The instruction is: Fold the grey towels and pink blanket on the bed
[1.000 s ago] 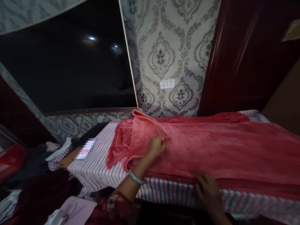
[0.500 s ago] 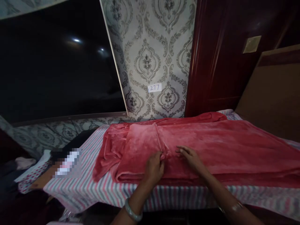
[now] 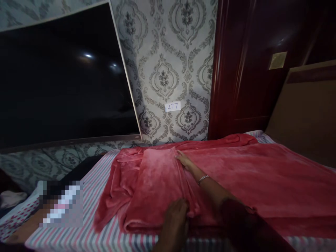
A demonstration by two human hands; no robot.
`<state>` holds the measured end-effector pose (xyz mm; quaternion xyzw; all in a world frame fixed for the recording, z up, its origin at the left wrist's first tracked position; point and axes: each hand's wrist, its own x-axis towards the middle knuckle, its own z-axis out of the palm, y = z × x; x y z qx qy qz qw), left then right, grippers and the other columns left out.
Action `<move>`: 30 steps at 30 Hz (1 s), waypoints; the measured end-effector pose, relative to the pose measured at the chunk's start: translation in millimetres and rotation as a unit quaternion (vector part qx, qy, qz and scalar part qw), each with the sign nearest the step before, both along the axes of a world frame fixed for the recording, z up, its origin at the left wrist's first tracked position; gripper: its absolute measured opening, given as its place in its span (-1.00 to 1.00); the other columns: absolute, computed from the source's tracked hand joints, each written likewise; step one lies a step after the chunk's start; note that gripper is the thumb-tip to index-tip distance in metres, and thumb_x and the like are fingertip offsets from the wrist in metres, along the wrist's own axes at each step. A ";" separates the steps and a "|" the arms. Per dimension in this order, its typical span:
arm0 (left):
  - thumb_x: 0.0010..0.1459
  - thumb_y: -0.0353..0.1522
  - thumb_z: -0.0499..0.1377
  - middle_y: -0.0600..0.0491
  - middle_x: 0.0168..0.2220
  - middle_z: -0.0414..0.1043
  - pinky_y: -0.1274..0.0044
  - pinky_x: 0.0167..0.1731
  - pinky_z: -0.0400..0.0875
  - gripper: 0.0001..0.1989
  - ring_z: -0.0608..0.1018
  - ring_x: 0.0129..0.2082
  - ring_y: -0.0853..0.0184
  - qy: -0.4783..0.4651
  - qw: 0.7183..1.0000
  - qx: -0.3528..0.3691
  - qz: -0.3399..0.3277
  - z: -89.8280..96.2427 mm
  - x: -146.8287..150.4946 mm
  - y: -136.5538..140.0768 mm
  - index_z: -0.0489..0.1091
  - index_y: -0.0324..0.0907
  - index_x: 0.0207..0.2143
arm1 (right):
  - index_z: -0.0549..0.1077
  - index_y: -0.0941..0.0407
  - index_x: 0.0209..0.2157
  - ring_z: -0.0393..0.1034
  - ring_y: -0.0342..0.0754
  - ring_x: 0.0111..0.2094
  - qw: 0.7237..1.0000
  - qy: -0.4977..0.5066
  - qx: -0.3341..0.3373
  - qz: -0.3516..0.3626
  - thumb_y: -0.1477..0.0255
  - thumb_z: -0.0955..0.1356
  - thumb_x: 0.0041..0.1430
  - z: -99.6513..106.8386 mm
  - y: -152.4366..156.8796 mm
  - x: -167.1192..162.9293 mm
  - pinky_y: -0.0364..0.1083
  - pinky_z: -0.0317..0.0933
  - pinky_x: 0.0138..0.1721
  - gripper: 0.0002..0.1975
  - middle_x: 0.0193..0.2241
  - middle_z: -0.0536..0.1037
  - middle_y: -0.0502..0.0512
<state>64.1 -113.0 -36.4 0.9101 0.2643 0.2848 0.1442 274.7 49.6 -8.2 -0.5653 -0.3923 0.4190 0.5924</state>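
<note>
A plush red blanket lies spread along the table, with a folded-over section at its left part. My left hand is at the near end of that section's right edge, its fingers curled round the blanket's edge. Farther back, my right hand touches the far end of the same edge, fingers stretched out over the fabric. Below the fold's left side, more of the blanket lies rumpled.
A striped cloth covers the table. Behind it are a large dark screen, a patterned wall with a paper label and a dark red door. A brown board leans at the right.
My right hand has moved away from me to the fold's far corner. My left hand has come nearer to me along the edge. The view has tilted up slightly.
</note>
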 end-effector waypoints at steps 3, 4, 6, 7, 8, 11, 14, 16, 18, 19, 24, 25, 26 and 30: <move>-0.01 -0.60 0.03 -0.17 0.00 0.51 0.23 0.03 0.44 -0.47 0.54 -0.01 0.11 0.003 1.000 0.024 -0.004 -2.1 -1.3 2.5 0.39 -0.22 0.04 | 0.38 0.15 0.16 0.49 -0.01 -0.16 0.999 -0.044 0.023 -0.017 0.55 0.33 -0.02 -0.3 22.4 2.9 -0.03 0.40 -0.12 -0.38 -0.18 0.60 0.09; -0.01 -0.59 0.04 -0.18 0.03 0.50 0.23 0.06 0.42 -0.47 0.53 0.02 0.11 0.002 1.000 0.029 -0.008 -0.8 -1.1 2.6 0.38 -0.22 0.06 | 0.39 0.15 0.16 0.47 0.00 -0.08 0.997 -0.060 0.030 -0.027 0.56 0.32 -0.03 -0.8 27.0 6.7 -0.01 0.38 -0.06 -0.37 -0.11 0.59 0.11; 0.01 -0.58 0.04 -0.17 0.08 0.47 0.24 0.09 0.41 -0.47 0.51 0.07 0.12 -0.006 0.999 0.037 -0.018 1.1 2.0 1.9 0.37 -0.20 0.07 | 0.39 0.13 0.18 0.37 0.00 0.09 0.993 -0.093 0.049 -0.054 0.58 0.29 -0.05 -3.9 30.9 17.9 -0.02 0.29 0.09 -0.33 0.08 0.50 0.12; 0.00 -0.57 0.05 -0.17 0.10 0.46 0.25 0.10 0.40 -0.46 0.50 0.08 0.13 -0.008 0.999 0.038 -0.021 0.0 5.4 1.4 0.36 -0.19 0.08 | 0.38 0.11 0.19 0.30 -0.02 0.17 0.990 -0.110 0.058 -0.067 0.59 0.28 -0.05 -7.0 30.0 24.5 -0.03 0.23 0.15 -0.32 0.15 0.45 0.10; -0.01 -0.57 0.07 -0.16 0.10 0.46 0.25 0.10 0.40 -0.45 0.51 0.07 0.13 -0.006 0.999 0.039 -0.026 -3.3 9.8 0.9 0.37 -0.19 0.07 | 0.38 0.10 0.19 0.26 -0.02 0.21 0.987 -0.127 0.061 -0.078 0.59 0.28 -0.06 -11.2 27.5 31.0 -0.03 0.19 0.19 -0.31 0.18 0.41 0.08; -0.07 -0.56 0.10 -0.16 0.02 0.51 0.24 0.05 0.43 -0.51 0.54 0.01 0.09 0.019 0.998 0.049 -0.037 -25.3 27.3 0.8 0.43 -0.19 -0.03 | 0.44 0.11 0.15 0.32 0.04 0.17 0.980 -0.168 0.045 -0.094 0.58 0.28 -0.09 -28.4 14.9 46.1 0.03 0.21 0.18 -0.32 0.13 0.47 0.11; -0.13 -0.57 0.09 -0.18 -0.04 0.54 0.22 0.00 0.46 -0.55 0.55 -0.03 0.06 0.027 0.997 0.074 -0.017 -46.8 40.1 1.0 0.46 -0.20 -0.13 | 0.47 0.15 0.11 0.39 0.06 0.10 0.975 -0.196 0.031 -0.099 0.58 0.28 -0.10 -42.0 7.0 52.1 0.05 0.23 0.16 -0.35 0.07 0.52 0.16; -0.17 -0.58 0.08 -0.15 -0.03 0.53 0.22 0.02 0.45 -0.48 0.54 -0.01 0.08 0.015 0.997 0.075 -0.003 -48.6 41.4 -0.6 0.44 -0.19 -0.09 | 0.47 0.16 0.11 0.40 0.04 0.09 0.972 -0.209 0.032 -0.101 0.58 0.29 -0.08 -44.5 7.6 53.9 0.05 0.21 0.18 -0.37 0.05 0.53 0.15; -0.20 -0.59 0.07 -0.13 0.00 0.51 0.23 0.06 0.42 -0.41 0.52 0.01 0.11 0.001 0.998 0.069 0.002 -40.4 39.2 -3.9 0.41 -0.18 -0.04 | 0.45 0.13 0.12 0.39 0.02 0.11 0.970 -0.219 0.038 -0.102 0.57 0.29 -0.05 -42.9 10.1 56.2 0.06 0.18 0.20 -0.38 0.05 0.53 0.13; -0.21 -0.59 0.06 -0.13 0.01 0.51 0.23 0.06 0.42 -0.40 0.51 0.01 0.12 -0.001 0.998 0.067 -0.003 -34.7 38.0 -5.8 0.40 -0.18 -0.02 | 0.45 0.13 0.13 0.37 0.00 0.13 0.968 -0.225 0.043 -0.103 0.57 0.29 -0.04 -41.7 11.0 57.7 0.06 0.17 0.21 -0.38 0.07 0.52 0.12; -0.11 -0.62 0.05 -0.13 -0.02 0.50 0.23 0.06 0.42 -0.51 0.51 -0.01 0.14 0.041 0.996 0.066 -0.033 -18.3 42.4 -14.4 0.40 -0.20 -0.08 | 0.47 0.14 0.11 0.35 0.01 0.14 0.960 -0.255 0.042 -0.107 0.60 0.28 -0.03 -39.3 5.0 62.3 0.03 0.15 0.22 -0.40 0.09 0.51 0.14; -0.09 -0.61 0.06 -0.14 -0.02 0.50 0.22 0.08 0.41 -0.53 0.51 0.00 0.13 0.048 0.997 0.060 -0.029 -16.7 43.4 -16.3 0.41 -0.20 -0.09 | 0.47 0.14 0.10 0.37 0.03 0.13 0.959 -0.260 0.035 -0.106 0.60 0.28 -0.03 -39.2 2.6 61.9 0.04 0.17 0.21 -0.41 0.07 0.52 0.15; -0.08 -0.61 0.08 -0.16 -0.01 0.49 0.20 0.10 0.39 -0.54 0.50 0.02 0.12 0.052 0.997 0.050 -0.029 -14.1 43.1 -18.4 0.42 -0.22 -0.08 | 0.47 0.14 0.10 0.38 0.04 0.12 0.958 -0.266 0.030 -0.105 0.60 0.29 -0.03 -38.8 0.1 61.2 0.04 0.18 0.21 -0.41 0.07 0.52 0.15; 0.03 -0.46 0.21 -0.17 0.14 0.41 0.19 0.20 0.29 -0.52 0.43 0.15 0.10 0.039 0.993 -0.037 -0.102 14.1 23.7 -23.0 0.38 -0.21 0.06 | 0.36 0.10 0.21 0.36 0.06 0.13 0.954 -0.286 0.028 -0.091 0.55 0.33 -0.02 -35.3 -14.9 55.9 0.03 0.19 0.19 -0.33 0.12 0.47 0.12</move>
